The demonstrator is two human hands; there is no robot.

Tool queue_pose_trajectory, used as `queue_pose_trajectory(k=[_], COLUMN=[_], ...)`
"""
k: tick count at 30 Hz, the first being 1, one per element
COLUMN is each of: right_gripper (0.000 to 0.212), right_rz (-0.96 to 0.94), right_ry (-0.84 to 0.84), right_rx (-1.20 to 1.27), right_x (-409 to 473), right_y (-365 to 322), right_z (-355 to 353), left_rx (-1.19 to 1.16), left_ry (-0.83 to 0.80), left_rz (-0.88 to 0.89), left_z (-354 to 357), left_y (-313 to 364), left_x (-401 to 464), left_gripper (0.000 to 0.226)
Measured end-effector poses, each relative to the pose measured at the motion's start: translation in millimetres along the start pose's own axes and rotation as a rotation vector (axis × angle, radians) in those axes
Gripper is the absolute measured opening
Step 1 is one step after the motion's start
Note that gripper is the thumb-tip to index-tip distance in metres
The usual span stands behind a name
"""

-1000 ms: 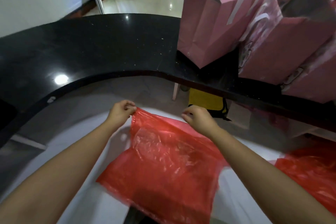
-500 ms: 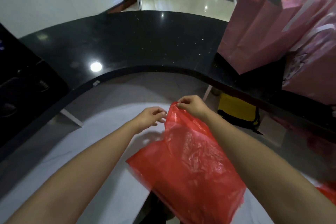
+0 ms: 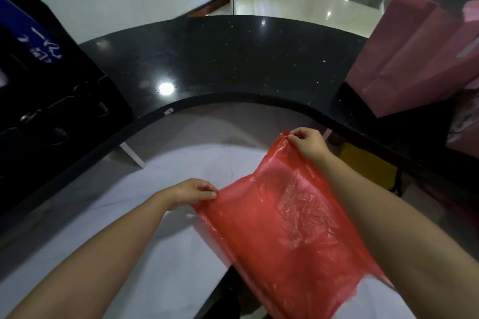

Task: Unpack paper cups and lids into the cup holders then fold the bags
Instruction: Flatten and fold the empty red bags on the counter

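Note:
A thin red plastic bag point(image 3: 280, 228) hangs flat between my hands, above a white lower surface point(image 3: 160, 254). My right hand point(image 3: 308, 144) pinches its far top corner. My left hand point(image 3: 190, 193) pinches the bag's left edge, nearer to me and lower. The bag slopes down toward me and its lower end reaches the bottom of the frame. No cups or lids show.
A curved black counter point(image 3: 233, 59) arcs across the far side. A black cup holder rack point(image 3: 51, 101) with round openings stands at the left. Pink paper bags point(image 3: 414, 54) stand at the right. A yellow object point(image 3: 368, 166) sits under the counter.
My left hand has slid from the bag's top corner down to its left edge. The right hand keeps the top corner. The view has swung left, bringing the black rack into sight.

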State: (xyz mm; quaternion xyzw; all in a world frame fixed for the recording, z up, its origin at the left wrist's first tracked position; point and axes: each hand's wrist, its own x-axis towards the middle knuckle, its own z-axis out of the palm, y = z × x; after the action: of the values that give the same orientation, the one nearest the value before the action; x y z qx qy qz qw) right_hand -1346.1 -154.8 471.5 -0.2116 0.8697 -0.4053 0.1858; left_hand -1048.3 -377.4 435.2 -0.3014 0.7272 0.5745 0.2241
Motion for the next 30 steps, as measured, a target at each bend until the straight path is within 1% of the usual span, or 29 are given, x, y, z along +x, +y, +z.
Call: queue_pose_trajectory(k=[5, 9, 11, 14, 18, 21, 24, 25, 26, 27, 28, 29, 30], right_gripper=[0.004, 0.005, 0.006, 0.008, 0.013, 0.016, 0.023, 0.026, 0.032, 0.04, 0.047, 0.049, 0.047], right_rz=[0.02, 0.031, 0.045, 0.059, 0.115, 0.161, 0.222, 0.237, 0.24, 0.217, 0.152, 0.045, -0.095], right_ry=[0.0, -0.008, -0.006, 0.004, -0.02, 0.008, 0.035, 0.047, 0.067, 0.103, 0.143, 0.178, 0.192], right_rx=[0.004, -0.021, -0.036, -0.107, -0.197, -0.207, -0.22, -0.228, -0.257, -0.325, -0.42, -0.505, -0.539], right_x=[6.2, 10.2, 12.5, 16.5, 24.1, 25.0, 21.7, 19.2, 15.7, 11.6, 6.1, -0.7, -8.8], right_y=[-1.4, -1.9, -1.5, 0.3, 4.3, 16.4, 30.9, 32.6, 32.4, 30.9, 28.4, 24.7, 19.5], right_z=[9.2, 17.7, 21.5, 31.7, 59.4, 84.1, 101.6, 105.1, 107.4, 109.1, 111.2, 114.8, 120.9], left_rx=[-0.022, -0.01, -0.007, 0.017, 0.124, 0.22, 0.196, 0.203, 0.253, 0.333, 0.418, 0.499, 0.575], left_ry=[0.015, 0.075, 0.179, 0.403, 0.676, 0.768, 0.844, 0.872, 0.9, 0.926, 0.951, 0.962, 0.958], left_rz=[-0.027, -0.043, -0.046, -0.05, -0.047, -0.05, -0.048, -0.06, -0.085, -0.097, -0.066, 0.003, 0.076], left_z=[-9.7, -12.8, -17.2, -34.0, -66.3, -83.3, -82.4, -77.6, -70.9, -62.1, -51.9, -40.4, -27.5], left_y=[-18.3, -33.1, -40.0, -47.4, -46.3, -46.5, -47.7, -45.9, -43.2, -40.2, -36.6, -33.6, -30.9], left_x=[-10.8, -13.8, -12.0, -2.4, 20.8, 39.4, 56.7, 60.6, 63.3, 63.9, 62.9, 60.8, 58.6], left_gripper=[0.019, 0.012, 0.007, 0.006, 0.006, 0.01, 0.014, 0.019, 0.03, 0.041, 0.048, 0.051, 0.05])
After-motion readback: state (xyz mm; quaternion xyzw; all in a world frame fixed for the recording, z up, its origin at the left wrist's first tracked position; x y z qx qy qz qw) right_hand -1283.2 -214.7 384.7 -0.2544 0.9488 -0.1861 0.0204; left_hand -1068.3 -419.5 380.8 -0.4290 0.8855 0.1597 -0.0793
